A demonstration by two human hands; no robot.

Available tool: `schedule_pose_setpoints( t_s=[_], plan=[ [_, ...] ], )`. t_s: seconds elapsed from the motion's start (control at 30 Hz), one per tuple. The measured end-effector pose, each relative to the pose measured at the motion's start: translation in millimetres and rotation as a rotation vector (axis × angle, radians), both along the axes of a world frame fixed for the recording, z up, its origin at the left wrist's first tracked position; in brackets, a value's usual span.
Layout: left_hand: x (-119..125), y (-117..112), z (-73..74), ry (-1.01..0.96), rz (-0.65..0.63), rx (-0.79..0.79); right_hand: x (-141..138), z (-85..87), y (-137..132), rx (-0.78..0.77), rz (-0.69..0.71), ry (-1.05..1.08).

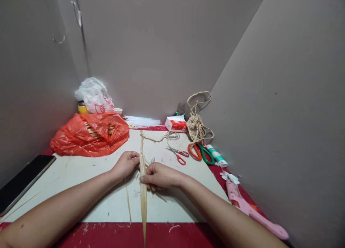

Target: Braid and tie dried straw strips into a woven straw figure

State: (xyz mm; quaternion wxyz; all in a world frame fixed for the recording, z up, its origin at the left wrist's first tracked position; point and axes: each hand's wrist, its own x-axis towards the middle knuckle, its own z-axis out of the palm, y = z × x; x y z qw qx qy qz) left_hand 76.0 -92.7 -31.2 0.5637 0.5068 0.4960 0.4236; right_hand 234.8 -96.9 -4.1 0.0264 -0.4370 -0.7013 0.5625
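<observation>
A long pale leaf strip (143, 205) runs from the middle of the white board down past its front edge. My right hand (159, 176) pinches this strip between thumb and fingers. Just beyond it, my left hand (128, 165) has its fingers closed at the strip's upper left side, by the end of a thin braided cord (153, 139). That cord leads up, then right into a small coil. Narrower strips (128, 201) hang below both hands. What lies under the right fingers is partly hidden.
Red-handled scissors (179, 156) lie right of the hands, near orange and green handles (206, 154). A rope bundle (196, 127) and small box (176, 124) stand behind. A red plastic bag (91, 143) and phone (25, 179) are left; a pink glue gun (250, 210) is right.
</observation>
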Motion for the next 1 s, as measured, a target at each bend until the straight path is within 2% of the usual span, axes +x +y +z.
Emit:
schedule_pose_setpoints(
  t_s=[0.07,0.2,0.27,0.4,0.6,0.8,0.9,1.0],
  plan=[
    [0,0,-0.4,0.005,0.014,0.001,-5,-1.6,-3,0.03,-0.08,0.048],
    [-2,0,2.3,0.004,-0.01,0.002,-7,-0.3,0,0.057,-0.352,0.182],
    [-2,-1,3.9,0.017,-0.016,-0.007,-2,2.7,2,0.031,-0.414,0.222],
    [-1,-1,3.1,0.06,0.002,-0.021,7,9.0,4,-0.023,-0.378,0.288],
    [0,4,-5.2,-0.015,0.073,0.008,-13,-2.2,-6,0.162,-0.301,0.081],
    [1,2,-0.2,-0.013,0.122,-0.026,-22,-12.2,-13,0.256,-0.248,-0.086],
    [2,1,-1.8,-0.035,0.095,-0.017,-20,-9.6,-14,0.216,-0.237,-0.076],
    [2,2,-6.3,0.022,0.074,0.065,-21,-5.9,-15,0.081,-0.202,0.094]
  ],
)
